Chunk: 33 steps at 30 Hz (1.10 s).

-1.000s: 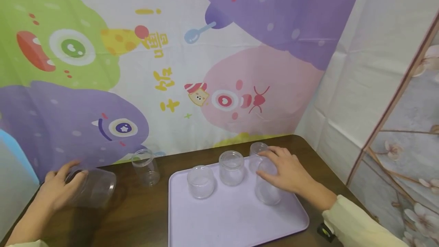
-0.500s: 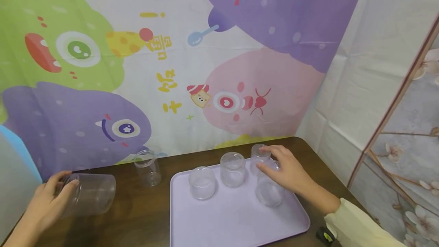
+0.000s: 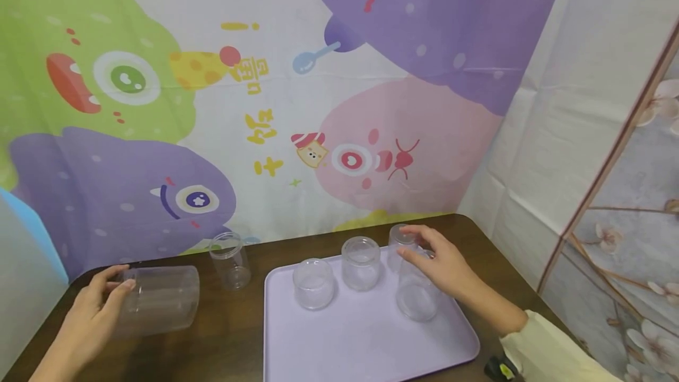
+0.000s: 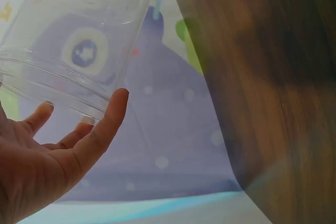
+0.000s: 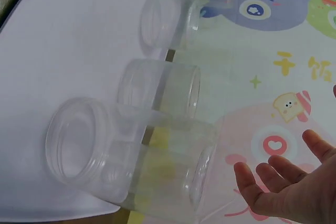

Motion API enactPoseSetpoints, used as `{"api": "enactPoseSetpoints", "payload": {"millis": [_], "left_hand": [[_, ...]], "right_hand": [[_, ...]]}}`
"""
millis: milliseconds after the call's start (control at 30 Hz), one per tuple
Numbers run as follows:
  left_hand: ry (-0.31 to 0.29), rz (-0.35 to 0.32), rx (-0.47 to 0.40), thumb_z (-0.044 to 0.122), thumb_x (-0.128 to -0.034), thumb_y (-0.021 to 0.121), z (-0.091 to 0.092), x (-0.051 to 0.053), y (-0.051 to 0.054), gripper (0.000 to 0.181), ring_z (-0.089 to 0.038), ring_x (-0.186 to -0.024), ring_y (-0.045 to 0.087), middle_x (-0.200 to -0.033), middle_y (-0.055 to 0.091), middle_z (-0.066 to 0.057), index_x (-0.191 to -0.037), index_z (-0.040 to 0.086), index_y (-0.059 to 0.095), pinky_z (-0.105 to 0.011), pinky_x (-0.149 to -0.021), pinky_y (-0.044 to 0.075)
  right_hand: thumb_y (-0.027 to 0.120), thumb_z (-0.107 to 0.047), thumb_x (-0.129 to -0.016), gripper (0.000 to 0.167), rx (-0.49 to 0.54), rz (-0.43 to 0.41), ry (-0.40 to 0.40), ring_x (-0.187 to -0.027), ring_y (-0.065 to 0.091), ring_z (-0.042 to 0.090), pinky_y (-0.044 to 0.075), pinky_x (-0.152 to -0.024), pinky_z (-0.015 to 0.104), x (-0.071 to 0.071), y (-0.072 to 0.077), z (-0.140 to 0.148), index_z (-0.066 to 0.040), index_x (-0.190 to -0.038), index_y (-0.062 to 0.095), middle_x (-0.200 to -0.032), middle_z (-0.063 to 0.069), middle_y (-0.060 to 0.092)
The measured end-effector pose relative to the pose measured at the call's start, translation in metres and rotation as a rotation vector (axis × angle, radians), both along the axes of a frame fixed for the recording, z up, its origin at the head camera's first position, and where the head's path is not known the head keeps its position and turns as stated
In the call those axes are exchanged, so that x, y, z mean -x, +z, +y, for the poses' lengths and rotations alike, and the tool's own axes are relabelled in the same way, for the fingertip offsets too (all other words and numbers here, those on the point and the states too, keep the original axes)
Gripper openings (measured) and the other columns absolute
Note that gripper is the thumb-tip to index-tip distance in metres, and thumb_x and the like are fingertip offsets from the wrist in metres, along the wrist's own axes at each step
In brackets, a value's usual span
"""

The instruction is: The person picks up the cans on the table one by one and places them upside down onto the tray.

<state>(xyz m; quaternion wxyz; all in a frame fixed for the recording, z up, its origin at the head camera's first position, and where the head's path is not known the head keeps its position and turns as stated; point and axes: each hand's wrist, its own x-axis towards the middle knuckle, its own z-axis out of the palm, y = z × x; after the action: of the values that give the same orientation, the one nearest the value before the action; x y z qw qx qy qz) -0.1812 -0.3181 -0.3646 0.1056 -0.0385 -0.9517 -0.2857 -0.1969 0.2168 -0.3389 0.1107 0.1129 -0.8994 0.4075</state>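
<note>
In the head view, my left hand [image 3: 98, 311] grips a large clear plastic jar [image 3: 161, 299] at one end and holds it on its side above the table. The left wrist view shows the fingers and thumb spread about the ridged neck of the jar [image 4: 79, 35]. My right hand [image 3: 442, 261] hovers by the top of a tall clear jar [image 3: 417, 302] on the lilac tray [image 3: 339, 346]. Its fingers are loosely bent with nothing between them. In the right wrist view this hand [image 5: 289, 182] is apart from the jars.
Two short clear jars, one left [image 3: 313, 285] and one in the middle [image 3: 361, 264], stand on the tray. Another clear jar [image 3: 401, 246] is at the back right. A slim clear jar [image 3: 230, 261] stands on the dark table [image 3: 223, 341]. A printed cloth [image 3: 276, 205] hangs behind.
My left hand has turned the large jar further onto its side and shifted it slightly right. The right hand has drawn its fingers back a little near the tall jar.
</note>
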Motion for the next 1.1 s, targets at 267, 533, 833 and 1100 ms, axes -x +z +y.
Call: {"api": "enactPoseSetpoints", "payload": {"millis": [267,533,833,1100], "left_hand": [[-0.027,0.021,-0.064,0.03,-0.1021,0.029,0.025,-0.002,0.002,0.052,-0.053,-0.107,0.043,-0.12,0.045,-0.04,-0.142,-0.004,0.024,-0.061,-0.074,0.038],[-0.042,0.061,-0.12,0.027,-0.1018,0.03,0.048,-0.003,-0.001,0.048,-0.053,-0.105,0.049,-0.119,0.048,-0.038,-0.14,-0.002,0.028,-0.06,-0.075,0.041],[-0.039,0.004,-0.177,0.032,-0.1025,0.026,0.069,-0.006,-0.001,0.048,-0.055,-0.112,0.045,-0.127,0.044,-0.037,-0.142,0.004,0.026,-0.064,-0.079,0.039],[-0.044,-0.045,-0.231,0.037,-0.1023,0.021,0.088,-0.008,0.001,0.051,-0.055,-0.114,0.043,-0.132,0.04,-0.034,-0.144,0.008,0.022,-0.066,-0.078,0.041]], "right_hand": [[0.062,-0.034,-0.089,0.039,0.07,-0.024,0.013,-0.117,0.053,0.029,0.043,-0.097,0.049,0.0,-0.002,-0.004,-0.018,-0.124,0.056,-0.126,0.004,0.059],[0.061,-0.034,-0.09,0.041,0.119,-0.051,0.044,-0.119,0.052,0.032,0.047,-0.094,0.047,-0.002,-0.001,-0.01,-0.016,-0.126,0.054,-0.128,0.006,0.058],[0.06,-0.029,-0.091,0.04,0.225,-0.12,0.085,-0.119,0.052,0.032,0.054,-0.079,0.036,-0.006,0.001,-0.017,-0.014,-0.128,0.051,-0.131,0.013,0.054],[0.06,-0.03,-0.091,0.041,0.251,-0.149,0.092,-0.121,0.05,0.032,0.054,-0.078,0.036,-0.006,0.001,-0.023,-0.017,-0.128,0.051,-0.13,0.013,0.053]]}}
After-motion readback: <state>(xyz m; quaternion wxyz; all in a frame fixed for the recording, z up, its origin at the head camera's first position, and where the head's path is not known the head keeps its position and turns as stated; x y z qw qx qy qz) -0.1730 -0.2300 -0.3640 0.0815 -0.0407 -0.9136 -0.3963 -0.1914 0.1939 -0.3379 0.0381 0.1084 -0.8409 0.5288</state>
